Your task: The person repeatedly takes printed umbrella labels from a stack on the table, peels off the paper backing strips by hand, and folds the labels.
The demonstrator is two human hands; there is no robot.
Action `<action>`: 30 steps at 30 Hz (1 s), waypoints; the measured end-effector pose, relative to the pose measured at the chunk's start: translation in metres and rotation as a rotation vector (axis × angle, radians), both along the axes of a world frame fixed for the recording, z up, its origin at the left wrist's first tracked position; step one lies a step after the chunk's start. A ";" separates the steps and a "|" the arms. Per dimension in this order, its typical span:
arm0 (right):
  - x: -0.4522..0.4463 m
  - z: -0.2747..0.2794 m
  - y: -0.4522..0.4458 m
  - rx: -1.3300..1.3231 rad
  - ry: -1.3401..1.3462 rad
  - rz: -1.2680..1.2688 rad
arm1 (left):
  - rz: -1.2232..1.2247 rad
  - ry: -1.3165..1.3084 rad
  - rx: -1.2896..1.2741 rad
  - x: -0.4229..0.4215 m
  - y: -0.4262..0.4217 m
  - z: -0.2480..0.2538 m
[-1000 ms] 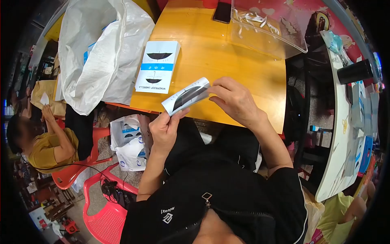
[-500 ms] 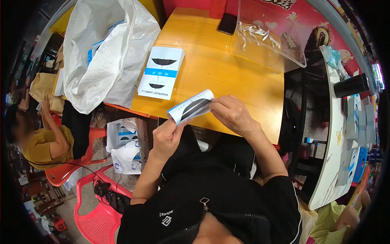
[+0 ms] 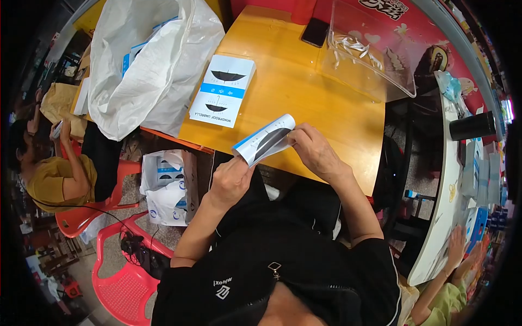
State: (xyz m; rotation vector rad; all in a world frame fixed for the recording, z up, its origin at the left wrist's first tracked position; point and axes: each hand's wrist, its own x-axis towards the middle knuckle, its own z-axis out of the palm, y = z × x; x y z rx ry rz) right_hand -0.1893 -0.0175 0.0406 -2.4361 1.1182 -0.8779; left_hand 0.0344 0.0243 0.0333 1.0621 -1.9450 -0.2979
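Observation:
A curled printed sheet (image 3: 265,140) with a black umbrella picture and a blue edge is held between my hands, over the table's front edge. My left hand (image 3: 231,179) grips its lower left end, fingers closed and partly hidden by the sheet. At the sheet's right edge my right hand (image 3: 317,152) pinches it between thumb and fingers. Behind and to the left, a stack of flat sheets (image 3: 223,89) printed "WINDPROOF UMBRELLA" lies on the yellow table (image 3: 293,70).
A large white sack (image 3: 157,76) stands left of the stack. A phone (image 3: 315,32) and a clear bin (image 3: 370,65) are at the back. Below left are a carton (image 3: 169,187) and a pink chair (image 3: 122,282). Co-workers sit at far left (image 3: 62,179) and lower right (image 3: 446,299).
The sheet has moved slightly right and is curled more tightly at its lower left end, with my left hand turned around it. The lower right co-worker's hands have come up into view.

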 end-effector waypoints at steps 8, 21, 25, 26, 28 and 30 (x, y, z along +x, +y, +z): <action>-0.020 0.014 -0.004 0.434 -0.343 -0.078 | -0.035 -0.081 -0.155 0.012 -0.003 0.000; -0.024 0.012 -0.011 0.863 -0.306 -0.048 | -0.191 -0.207 -0.173 0.022 -0.004 -0.005; -0.023 0.001 -0.011 0.724 -0.054 0.000 | -0.225 -0.229 -0.171 0.021 -0.005 -0.006; -0.021 0.000 -0.010 0.640 0.013 0.028 | -0.220 -0.240 -0.171 0.021 -0.004 -0.007; -0.020 -0.003 -0.006 0.614 0.009 0.023 | -0.212 -0.252 -0.170 0.020 -0.005 -0.006; -0.019 -0.006 -0.003 0.588 0.006 0.016 | -0.219 -0.248 -0.240 0.018 -0.009 -0.001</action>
